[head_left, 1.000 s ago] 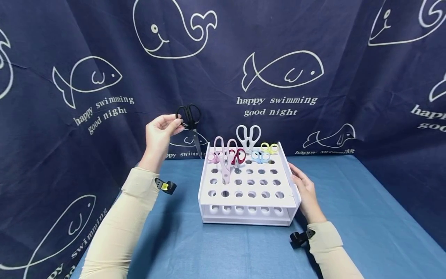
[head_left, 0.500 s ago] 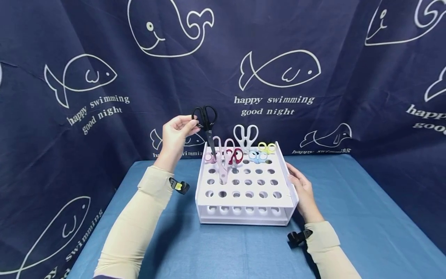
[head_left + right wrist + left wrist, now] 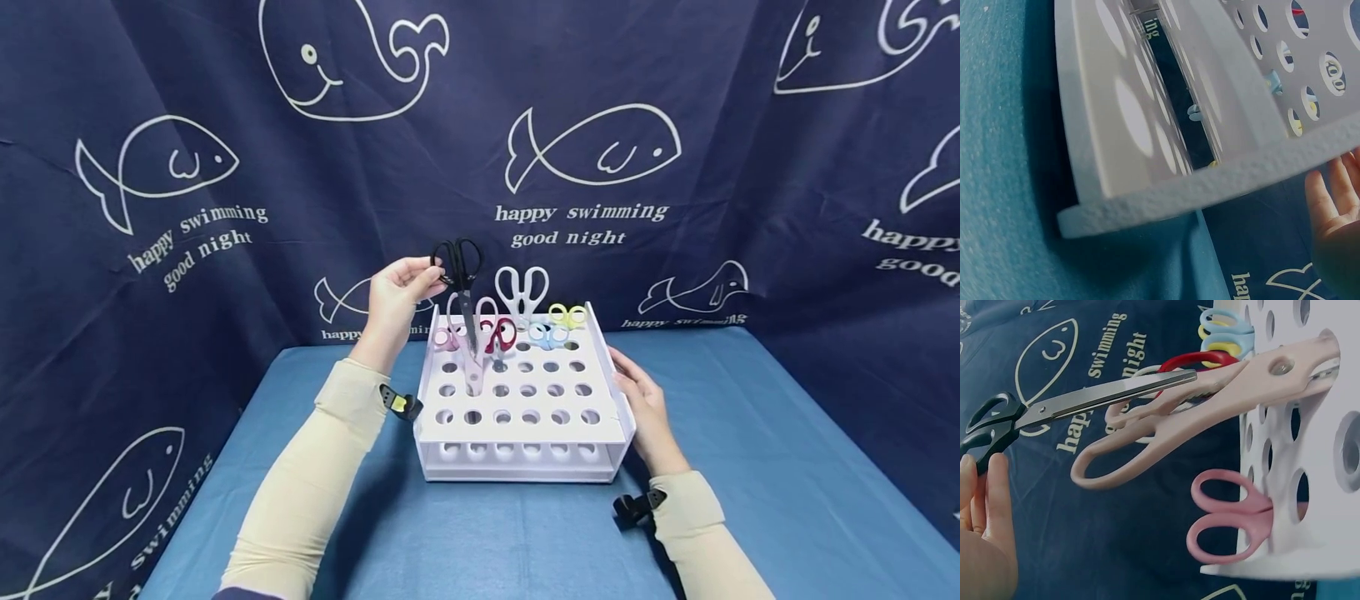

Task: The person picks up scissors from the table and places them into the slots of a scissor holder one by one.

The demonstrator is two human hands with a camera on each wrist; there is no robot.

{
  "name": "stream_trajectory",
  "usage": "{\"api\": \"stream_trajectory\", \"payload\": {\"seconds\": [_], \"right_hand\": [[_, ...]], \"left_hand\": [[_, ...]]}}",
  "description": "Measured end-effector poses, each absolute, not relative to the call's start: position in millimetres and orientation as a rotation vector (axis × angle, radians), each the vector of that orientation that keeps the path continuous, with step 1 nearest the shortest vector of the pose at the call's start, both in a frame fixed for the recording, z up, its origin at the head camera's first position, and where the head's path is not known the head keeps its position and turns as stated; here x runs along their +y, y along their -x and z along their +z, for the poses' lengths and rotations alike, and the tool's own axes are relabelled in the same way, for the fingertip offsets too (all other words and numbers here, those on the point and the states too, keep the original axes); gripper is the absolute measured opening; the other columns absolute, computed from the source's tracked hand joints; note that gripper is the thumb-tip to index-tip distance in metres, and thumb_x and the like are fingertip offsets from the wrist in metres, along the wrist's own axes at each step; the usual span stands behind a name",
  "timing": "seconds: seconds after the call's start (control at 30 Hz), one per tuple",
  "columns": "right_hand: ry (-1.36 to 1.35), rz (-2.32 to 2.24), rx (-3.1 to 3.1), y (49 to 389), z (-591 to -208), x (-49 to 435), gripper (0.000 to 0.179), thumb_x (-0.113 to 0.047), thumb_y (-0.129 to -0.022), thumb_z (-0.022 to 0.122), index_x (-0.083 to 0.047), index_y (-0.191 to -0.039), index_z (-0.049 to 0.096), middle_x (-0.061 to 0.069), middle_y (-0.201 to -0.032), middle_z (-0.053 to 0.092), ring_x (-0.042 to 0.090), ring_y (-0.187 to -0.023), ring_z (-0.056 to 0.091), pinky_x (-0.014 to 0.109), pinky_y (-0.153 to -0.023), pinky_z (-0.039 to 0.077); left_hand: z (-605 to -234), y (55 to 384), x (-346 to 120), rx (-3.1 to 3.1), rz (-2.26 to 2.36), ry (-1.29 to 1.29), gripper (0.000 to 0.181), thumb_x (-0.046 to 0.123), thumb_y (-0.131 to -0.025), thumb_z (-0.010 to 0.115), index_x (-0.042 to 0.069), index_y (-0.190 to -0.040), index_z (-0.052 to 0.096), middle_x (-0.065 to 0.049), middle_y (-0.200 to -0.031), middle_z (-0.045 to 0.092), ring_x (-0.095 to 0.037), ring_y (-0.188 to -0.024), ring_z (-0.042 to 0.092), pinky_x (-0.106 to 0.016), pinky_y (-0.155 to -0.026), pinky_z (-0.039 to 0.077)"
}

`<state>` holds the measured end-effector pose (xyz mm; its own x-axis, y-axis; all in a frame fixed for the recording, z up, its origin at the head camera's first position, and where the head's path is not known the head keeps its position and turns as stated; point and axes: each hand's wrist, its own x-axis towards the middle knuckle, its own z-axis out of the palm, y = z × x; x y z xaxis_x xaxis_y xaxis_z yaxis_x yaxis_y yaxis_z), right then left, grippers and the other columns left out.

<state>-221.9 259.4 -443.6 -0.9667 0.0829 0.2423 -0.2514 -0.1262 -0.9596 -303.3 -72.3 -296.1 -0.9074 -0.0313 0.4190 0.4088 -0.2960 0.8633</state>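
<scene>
My left hand (image 3: pixel 401 304) pinches one handle loop of black-handled scissors (image 3: pixel 465 283), blades pointing down over the back left of a white perforated rack (image 3: pixel 517 433). In the left wrist view the blade tip overlaps large pale pink scissors (image 3: pixel 1229 403) standing in a hole. Around them in the rack are small pink scissors (image 3: pixel 1235 515), red-handled scissors (image 3: pixel 508 333), white-handled scissors (image 3: pixel 521 308), light blue scissors (image 3: pixel 549 336) and yellow scissors (image 3: pixel 567 316). My right hand (image 3: pixel 648 417) rests against the rack's right side panel, its fingers extended in the right wrist view.
The rack stands on a blue cloth-covered table (image 3: pixel 517 542), its front rows of holes holding no scissors. A dark blue curtain (image 3: pixel 420 183) with white fish drawings hangs close behind and along both sides.
My left hand has carried the black scissors rightward from beside the rack to over its back left, and slightly lower. The right hand has stayed at the rack's side.
</scene>
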Motion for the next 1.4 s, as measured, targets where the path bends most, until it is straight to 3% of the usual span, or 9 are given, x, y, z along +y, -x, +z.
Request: {"api": "stream_trajectory", "payload": {"seconds": [0.4,0.57,0.8,1.4], "right_hand": [[-0.179,2.196,-1.918,222,-444,259,0.05,-0.021,-0.101,0.049,-0.001,-0.146,0.04,-0.004,-0.134,0.055,0.002,-0.112,0.057,0.014,-0.088,0.052],[-0.185,2.198,-1.917,223,-444,260,0.05,-0.021,-0.101,0.049,-0.001,-0.146,0.039,-0.006,-0.133,0.055,0.002,-0.112,0.057,0.014,-0.088,0.051],[-0.187,2.189,-1.918,223,-444,261,0.05,-0.021,-0.101,0.048,-0.001,-0.146,0.039,-0.005,-0.134,0.055,0.002,-0.113,0.056,0.014,-0.089,0.051],[-0.158,2.181,-1.927,221,-440,258,0.049,-0.019,-0.101,0.047,-0.002,-0.146,0.04,0.0,-0.136,0.054,0.004,-0.112,0.056,0.014,-0.089,0.051]], "left_hand": [[-302,300,-58,-1.715,-2.272,0.532,0.013,-0.008,-0.088,0.062,0.004,-0.089,0.067,0.005,-0.08,0.072,-0.007,-0.07,0.069,-0.023,-0.071,0.06],[-302,298,-53,-1.753,-2.27,0.532,0.007,-0.008,-0.088,0.063,-0.003,-0.093,0.066,0.004,-0.079,0.071,-0.008,-0.071,0.069,-0.025,-0.074,0.06],[-303,298,-43,-1.806,-2.282,0.526,0.015,-0.007,-0.088,0.064,-0.014,-0.101,0.063,0.005,-0.081,0.071,-0.008,-0.074,0.069,-0.028,-0.076,0.06],[-305,290,-7,-1.84,-2.363,0.541,0.013,-0.011,-0.087,0.061,-0.012,-0.1,0.06,0.0,-0.078,0.066,-0.008,-0.073,0.067,-0.031,-0.077,0.06]]}}
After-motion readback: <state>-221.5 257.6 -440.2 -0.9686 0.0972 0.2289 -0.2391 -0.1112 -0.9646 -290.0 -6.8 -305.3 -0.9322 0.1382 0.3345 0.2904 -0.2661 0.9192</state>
